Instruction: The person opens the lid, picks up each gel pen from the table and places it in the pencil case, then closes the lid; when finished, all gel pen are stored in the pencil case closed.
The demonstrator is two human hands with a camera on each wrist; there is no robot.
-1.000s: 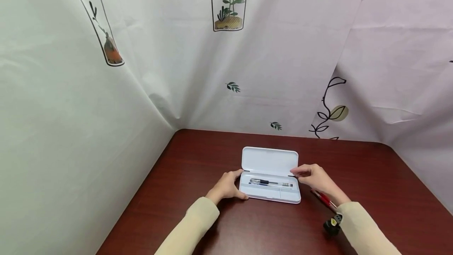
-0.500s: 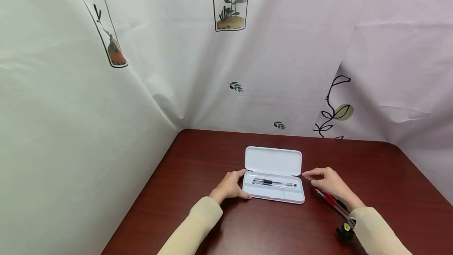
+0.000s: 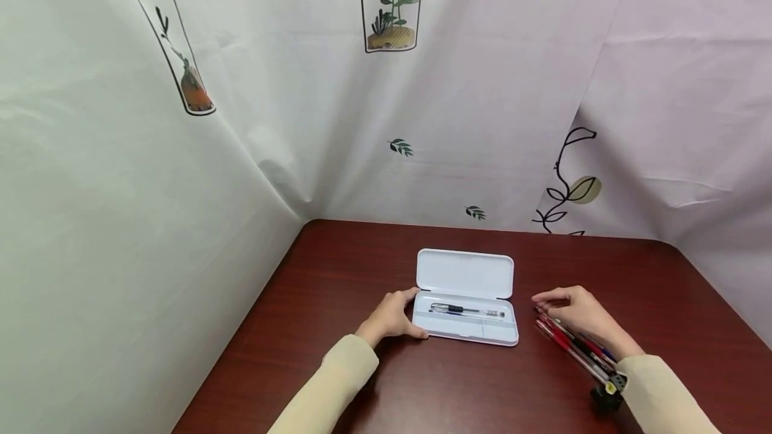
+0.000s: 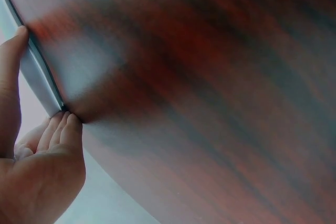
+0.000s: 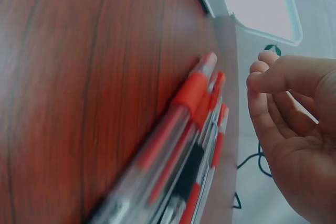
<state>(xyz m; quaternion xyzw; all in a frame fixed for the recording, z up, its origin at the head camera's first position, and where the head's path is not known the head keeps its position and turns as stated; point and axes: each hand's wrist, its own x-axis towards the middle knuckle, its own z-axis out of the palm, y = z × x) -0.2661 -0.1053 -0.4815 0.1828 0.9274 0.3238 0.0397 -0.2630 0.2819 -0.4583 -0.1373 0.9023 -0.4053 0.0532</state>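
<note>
A white pencil case [image 3: 500, 332] lies with its lid raised on the table, and a clear pen with a black grip [image 3: 455, 310] rests inside it. My left hand [image 3: 388, 317] holds the case's left end, thumb at the front corner and fingers at the back; the left wrist view shows this grip too. To the right of the case, my right hand [image 3: 582, 310] hovers over a bunch of pens, fingers bent loosely and nothing between them. In the right wrist view, several clear pens with red grips [image 5: 191, 90] and one black grip [image 5: 188, 171] lie beneath that hand.
The dark red-brown table [image 3: 362, 256] meets a pale printed cloth [image 3: 482, 119] at the back and left. A small black object with a yellow mark [image 3: 606, 397] is by the right sleeve, partly hidden.
My right hand has moved right, away from the case's hinge corner, to above the pens, and more of the pens show. My left hand stays on the case.
</note>
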